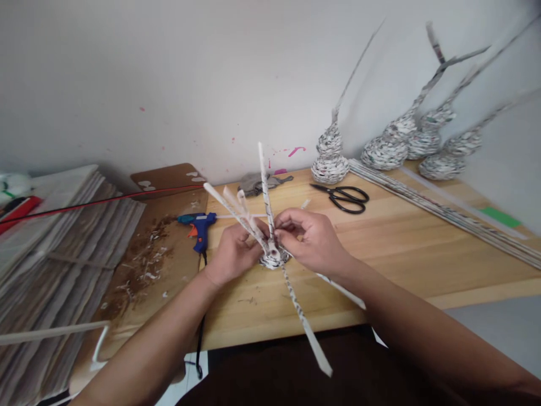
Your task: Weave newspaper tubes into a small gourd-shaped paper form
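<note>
Both hands close on a small woven paper coil (274, 258) just above the table (401, 248). The left hand (232, 251) steadies its left side; the right hand (310, 239) pinches an upright paper tube (265, 186) directly above the coil.

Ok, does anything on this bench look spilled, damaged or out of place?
Yes: brown shavings and white paper scraps lie scattered over the board left of the glue gun. Pink paint flecks mark the wall. Both hands, left hand and right hand, grip the small woven paper piece.
</note>
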Tool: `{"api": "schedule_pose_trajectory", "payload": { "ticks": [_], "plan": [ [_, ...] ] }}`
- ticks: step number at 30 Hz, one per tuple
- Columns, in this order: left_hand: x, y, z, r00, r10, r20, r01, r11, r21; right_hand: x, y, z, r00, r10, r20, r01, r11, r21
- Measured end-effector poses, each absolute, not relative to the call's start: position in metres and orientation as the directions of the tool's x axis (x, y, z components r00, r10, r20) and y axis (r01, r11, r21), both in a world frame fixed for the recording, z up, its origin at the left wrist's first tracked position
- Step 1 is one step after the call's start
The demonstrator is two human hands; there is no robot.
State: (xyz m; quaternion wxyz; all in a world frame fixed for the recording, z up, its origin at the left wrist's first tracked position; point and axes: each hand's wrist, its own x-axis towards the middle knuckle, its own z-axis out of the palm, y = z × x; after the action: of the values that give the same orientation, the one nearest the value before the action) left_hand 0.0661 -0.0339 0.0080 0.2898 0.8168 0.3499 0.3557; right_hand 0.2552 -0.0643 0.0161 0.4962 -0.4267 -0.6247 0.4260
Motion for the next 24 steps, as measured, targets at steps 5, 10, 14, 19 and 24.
{"api": "schedule_pose_trajectory", "payload": {
  "ticks": [5,10,14,19,24],
  "plan": [
    [0.067,-0.034,0.009,0.542,0.765,0.348,0.343,-0.579,0.74,0.258,-0.066,0.019,-0.27,0.893,0.359,0.069,0.39,-0.918],
    [0.065,-0.029,0.006,0.646,0.663,0.377,0.324,-0.686,0.652,0.259,-0.065,0.019,-0.324,0.854,0.407,0.031,0.44,-0.898],
    [0.064,-0.031,0.003,0.592,0.717,0.368,0.378,-0.65,0.659,0.265,-0.059,0.019,-0.167,0.913,0.372,0.321,0.407,-0.855],
    [0.063,-0.032,0.01,0.576,0.702,0.418,0.361,-0.678,0.64,0.273,-0.053,0.016,-0.261,0.886,0.383,0.659,0.453,-0.6],
    [0.056,-0.028,0.009,0.606,0.684,0.405,0.388,-0.7,0.6,0.274,-0.053,0.015,-0.191,0.923,0.334,0.716,0.364,-0.596]
  ]
}}
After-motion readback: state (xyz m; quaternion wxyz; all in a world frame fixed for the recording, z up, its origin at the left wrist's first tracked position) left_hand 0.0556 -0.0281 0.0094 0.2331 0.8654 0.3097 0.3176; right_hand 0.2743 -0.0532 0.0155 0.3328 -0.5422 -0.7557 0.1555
